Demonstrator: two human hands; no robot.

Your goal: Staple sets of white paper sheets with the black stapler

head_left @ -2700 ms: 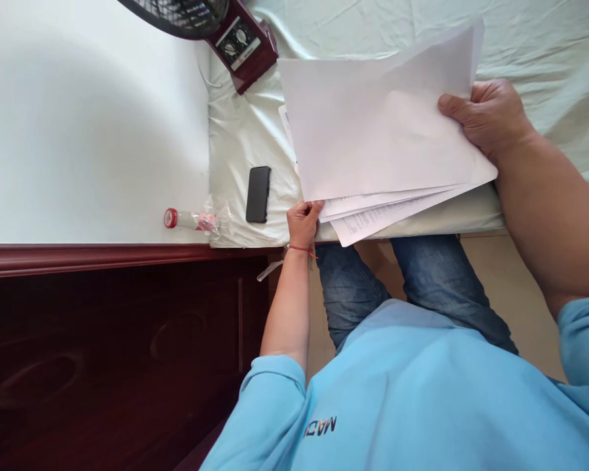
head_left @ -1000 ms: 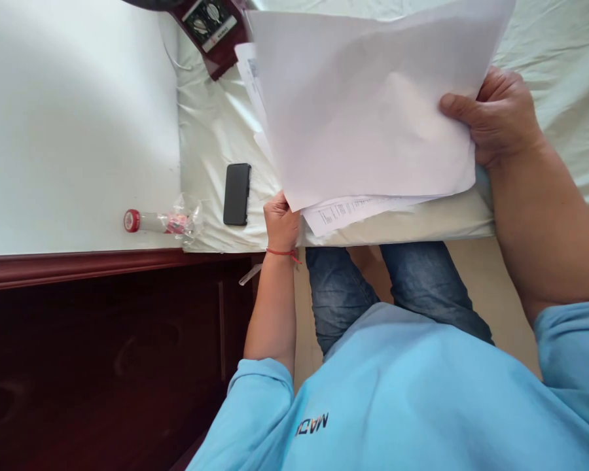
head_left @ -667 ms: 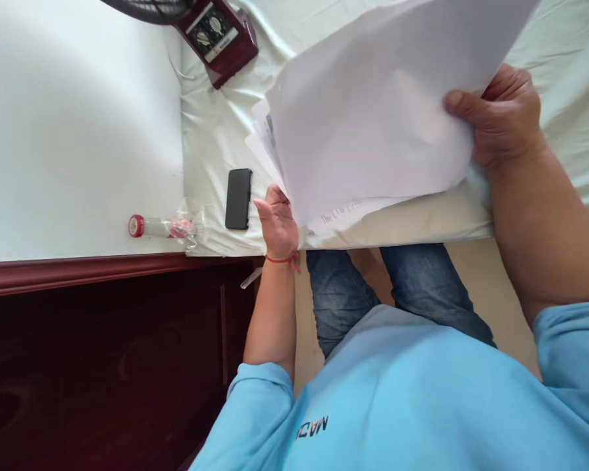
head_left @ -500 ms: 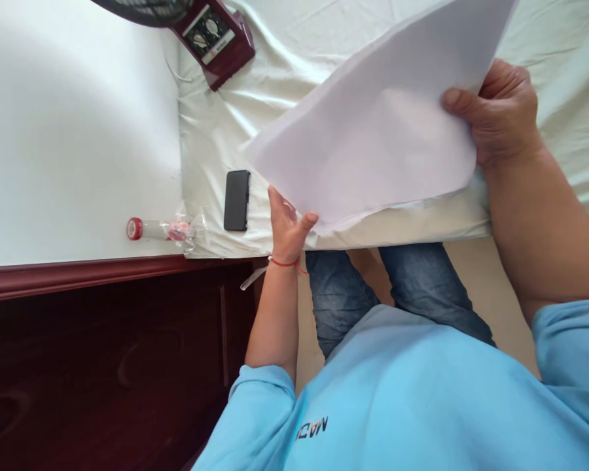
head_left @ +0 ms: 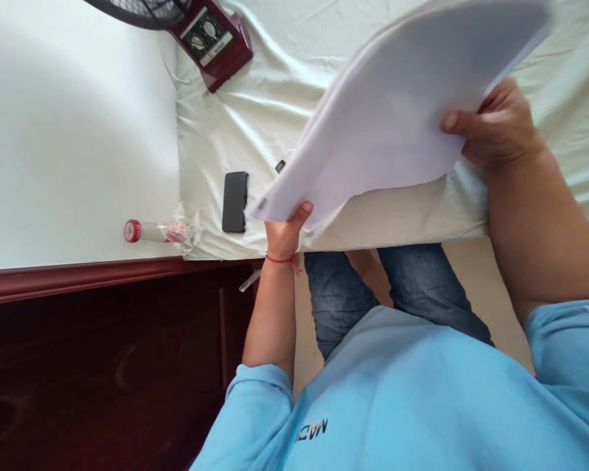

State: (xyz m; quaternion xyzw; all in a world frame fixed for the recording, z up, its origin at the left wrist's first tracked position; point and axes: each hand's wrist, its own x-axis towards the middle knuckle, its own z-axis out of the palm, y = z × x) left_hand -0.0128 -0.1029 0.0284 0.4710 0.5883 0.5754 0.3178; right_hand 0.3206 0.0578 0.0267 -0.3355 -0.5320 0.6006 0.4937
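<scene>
A stack of white paper sheets (head_left: 377, 131) is held up over the covered surface, bowed along its length and tilted up toward the right. My right hand (head_left: 500, 127) grips its right edge, thumb flat on top and fingers behind. At the lower left corner, my left hand (head_left: 287, 229) has its thumb on the upper face, while its fingers are hidden beneath the sheets. A small dark print mark (head_left: 262, 205) shows on that corner.
A black phone (head_left: 235, 202) lies left of the paper, and a small black object (head_left: 280, 166) is partly covered by it. A dark red fan base (head_left: 220, 42) stands at the back. Near the wall lies a red-capped clear bottle (head_left: 147, 231) beside crumpled plastic. Pale wrinkled cloth (head_left: 269, 118) covers the surface.
The stack's left end has dropped onto my left hand, whose fingers are now under it. The sheets bend more, my right hand sits slightly lower, and the small black object has come into view.
</scene>
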